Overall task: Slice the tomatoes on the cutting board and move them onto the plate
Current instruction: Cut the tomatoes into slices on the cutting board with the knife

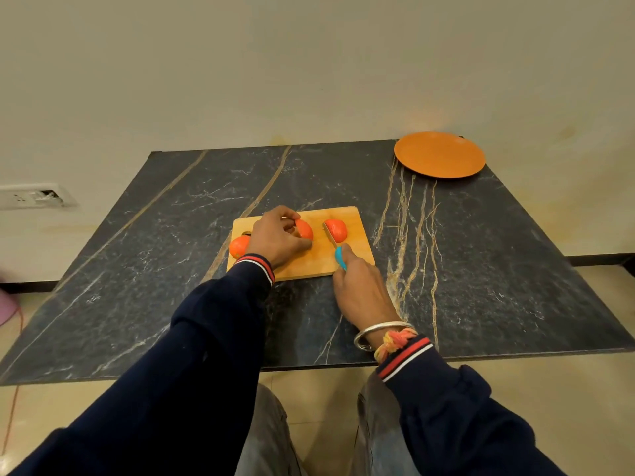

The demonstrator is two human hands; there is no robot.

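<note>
A wooden cutting board lies at the middle of the dark marble table. My left hand pinches a tomato half on the board. A second tomato half sits to its right. The blade of a blue-handled knife rests against that half's left side, and my right hand grips the handle. A whole tomato sits at the board's left edge, partly hidden by my left wrist. An orange plate stands bare at the table's far right corner.
The marble table stands against a cream wall. A wall socket sits low on the left. My knees show below the table's near edge. A pink object and an orange cord lie on the floor at left.
</note>
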